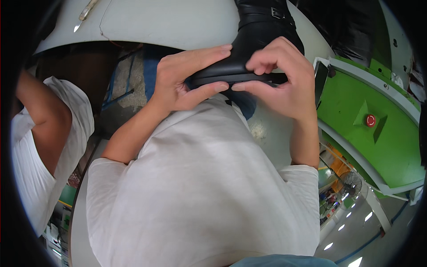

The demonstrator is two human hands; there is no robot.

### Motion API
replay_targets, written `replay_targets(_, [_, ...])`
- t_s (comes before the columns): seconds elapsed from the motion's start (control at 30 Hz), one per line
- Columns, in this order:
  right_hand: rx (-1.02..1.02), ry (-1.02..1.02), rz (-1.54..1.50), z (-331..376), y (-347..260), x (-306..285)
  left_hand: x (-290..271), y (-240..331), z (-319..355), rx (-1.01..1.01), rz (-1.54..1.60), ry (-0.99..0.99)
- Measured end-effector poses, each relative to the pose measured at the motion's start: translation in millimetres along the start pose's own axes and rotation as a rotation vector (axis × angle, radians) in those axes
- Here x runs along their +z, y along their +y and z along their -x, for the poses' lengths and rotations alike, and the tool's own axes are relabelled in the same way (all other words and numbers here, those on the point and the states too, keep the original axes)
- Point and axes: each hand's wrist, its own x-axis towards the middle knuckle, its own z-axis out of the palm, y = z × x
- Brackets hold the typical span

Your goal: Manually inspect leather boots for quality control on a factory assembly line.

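A black boot (260, 42) with a buckled strap around its ankle lies in front of me, its toe toward my left and its black sole (242, 80) facing my body. My left hand (178, 78) is closed around the toe end, fingers over the upper and thumb along the sole's edge. On the other side, my right hand (291, 78) has its thumb pressed against the sole edge and its fingers curled above it, near the middle of the boot. The fingertips of the right hand are slightly blurred. Part of the heel is hidden behind that hand.
The boot rests at the edge of a pale table (178, 22). A small knife (84, 13) and a thin thread (102, 26) lie at its far left. At right stands a green machine (351, 98) with a red button (370, 120). Another person's arm (44, 111) is at left.
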Motion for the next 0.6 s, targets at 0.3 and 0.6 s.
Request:
replay_targets(0.3, [-0.012, 0.113, 0.052, 18.1, 21.9, -10.2, -10.2, 27.0, -21.3, 0.026, -0.227, -0.173])
replay_targets(0.6, [-0.036, -0.062, -0.030, 23.3, 33.9, -30.8, 15.0, 29.1, -41.0, -0.023, -0.189, -0.147])
